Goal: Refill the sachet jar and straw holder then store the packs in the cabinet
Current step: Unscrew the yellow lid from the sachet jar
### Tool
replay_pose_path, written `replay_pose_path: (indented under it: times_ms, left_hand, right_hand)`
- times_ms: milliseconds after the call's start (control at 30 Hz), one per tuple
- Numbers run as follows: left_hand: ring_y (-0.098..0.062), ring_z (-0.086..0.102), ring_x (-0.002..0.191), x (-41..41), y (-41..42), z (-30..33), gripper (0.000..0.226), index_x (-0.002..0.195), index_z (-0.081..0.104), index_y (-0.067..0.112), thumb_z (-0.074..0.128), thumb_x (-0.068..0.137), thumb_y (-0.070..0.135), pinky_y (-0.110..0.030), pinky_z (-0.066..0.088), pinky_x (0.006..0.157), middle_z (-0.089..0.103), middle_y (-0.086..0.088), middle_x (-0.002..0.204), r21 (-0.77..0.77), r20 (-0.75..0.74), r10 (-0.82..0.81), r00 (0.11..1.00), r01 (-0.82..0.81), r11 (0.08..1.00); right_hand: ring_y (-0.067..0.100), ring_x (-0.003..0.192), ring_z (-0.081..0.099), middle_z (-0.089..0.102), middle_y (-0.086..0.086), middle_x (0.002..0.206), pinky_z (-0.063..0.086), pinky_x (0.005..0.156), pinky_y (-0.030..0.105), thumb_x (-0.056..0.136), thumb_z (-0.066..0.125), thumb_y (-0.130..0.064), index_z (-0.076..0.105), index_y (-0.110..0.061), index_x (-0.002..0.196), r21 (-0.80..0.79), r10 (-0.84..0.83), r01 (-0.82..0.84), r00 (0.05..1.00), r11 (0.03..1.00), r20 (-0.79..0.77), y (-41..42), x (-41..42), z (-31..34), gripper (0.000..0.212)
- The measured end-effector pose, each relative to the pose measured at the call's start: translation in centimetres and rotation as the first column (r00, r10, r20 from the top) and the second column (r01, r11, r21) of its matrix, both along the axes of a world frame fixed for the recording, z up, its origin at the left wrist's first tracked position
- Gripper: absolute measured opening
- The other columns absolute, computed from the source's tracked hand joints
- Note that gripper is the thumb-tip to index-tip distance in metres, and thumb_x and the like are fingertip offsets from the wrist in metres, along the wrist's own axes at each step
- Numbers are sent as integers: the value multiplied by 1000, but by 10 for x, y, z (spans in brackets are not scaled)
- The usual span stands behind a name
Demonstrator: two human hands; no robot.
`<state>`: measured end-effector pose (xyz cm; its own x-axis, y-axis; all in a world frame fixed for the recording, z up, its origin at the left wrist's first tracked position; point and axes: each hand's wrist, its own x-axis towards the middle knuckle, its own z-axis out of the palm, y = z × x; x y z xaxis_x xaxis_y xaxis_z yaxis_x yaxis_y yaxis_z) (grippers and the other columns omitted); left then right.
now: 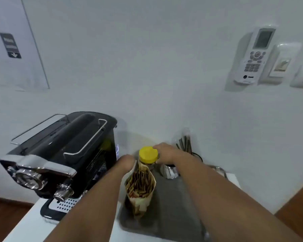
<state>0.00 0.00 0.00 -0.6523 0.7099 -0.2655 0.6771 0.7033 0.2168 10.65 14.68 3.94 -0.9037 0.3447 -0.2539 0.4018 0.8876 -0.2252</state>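
- The right hand (165,153) gripped the yellow lid (148,154) of the sachet jar (146,162), fingers curled round its rim, probably to unscrew it so the jar could be refilled.
- The left hand (127,163) was at the jar's left side, apparently steadying it; whether its fingers were wrapped round the jar or the pack could not be told.
- An open pack of brown sachets (140,186) stood on the grey tray (175,206), touching the jar's near side, mouth up, ready for emptying.
- The straw holder (184,145) with dark straws stood just right of the jar, against the wall.
- A cup of white sachets (169,172) sat near it.
- The black espresso machine (60,158) occupied the counter's left.
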Motion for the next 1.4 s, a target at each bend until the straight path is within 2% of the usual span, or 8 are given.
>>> replay_pose_path:
  times_ms: [167, 400, 533, 700, 800, 933, 1233, 1400]
  left_hand:
    - [-34, 48, 127, -7, 12, -10, 36, 130, 51, -8, 39, 97, -1, -31, 39, 96, 52, -23, 138, 227, 289, 136, 947, -206, 952]
    - [-36, 50, 125, -14, 21, -30, 38, 131, 54, -4, 44, 94, -1, -38, 40, 106, 54, -23, 134, 294, 501, 108, 859, -286, 912]
    - [-34, 56, 119, -11, 22, -27, 34, 127, 59, 3, 43, 97, 10, -37, 47, 99, 60, -18, 130, 335, 637, 117, 762, -411, 848]
    - [-28, 63, 111, 6, 18, 0, 29, 115, 66, 12, 42, 99, 14, -34, 53, 91, 66, -13, 121, 404, 790, 113, 602, -651, 643]
    - [-1, 63, 85, 23, 11, 28, 28, 111, 64, 17, 39, 100, 8, -7, 47, 64, 65, 0, 106, 526, 803, 4, 596, -711, 467]
    - [-11, 35, 138, 34, -2, 42, 53, 150, 32, 18, 46, 99, 15, -19, 29, 101, 36, 2, 153, 648, 741, -112, 662, -660, 381]
    - [-12, 28, 144, 100, -2, 63, 53, 135, 33, 59, 51, 86, 60, -51, 29, 116, 22, 15, 159, 705, 709, -465, 530, -554, 444]
    - [6, 19, 138, 127, -6, 62, 67, 142, 19, 61, 35, 78, 77, -28, 20, 114, 20, 28, 155, 727, 622, -352, 700, -349, 591]
  right_hand:
    - [34, 120, 52, 53, 15, 129, 46, 94, 38, 71, 77, -32, 47, -18, 131, 37, 7, -9, 999, 999, 45, 1, -37, -24, 68]
    - [34, 135, 36, 22, 8, 153, 36, 107, 43, 72, 76, -47, 14, -34, 149, 107, -12, 3, 996, 994, 84, 9, -51, -46, 100]
    - [37, 126, 44, 26, 10, 145, 42, 102, 40, 69, 77, -46, 19, -37, 147, 70, -22, 20, 999, 997, 27, 12, -53, -53, 98]
    - [34, 122, 47, 25, 12, 143, 41, 99, 32, 71, 77, -37, 22, -32, 149, -74, -72, 61, 983, 995, -168, 9, -38, -38, 95]
    - [29, 131, 40, 21, 11, 146, 33, 103, 25, 71, 78, -32, 22, -29, 149, -161, -131, 83, 940, 983, -315, 8, -17, -9, 96]
    - [19, 132, 36, 26, 1, 144, 30, 104, 26, 72, 80, -37, 23, -38, 147, -339, -270, 100, 822, 935, -502, 9, 29, 31, 94]
    - [17, 119, 59, 54, -2, 137, 47, 98, 37, 53, 86, -34, 39, -45, 138, -920, -657, -161, 658, 356, -369, -11, 127, 29, 98]
    - [26, 115, 61, 60, 8, 132, 46, 95, 43, 47, 92, -45, 40, -37, 141, -977, -711, -194, 674, 90, -199, -10, 150, 10, 108]
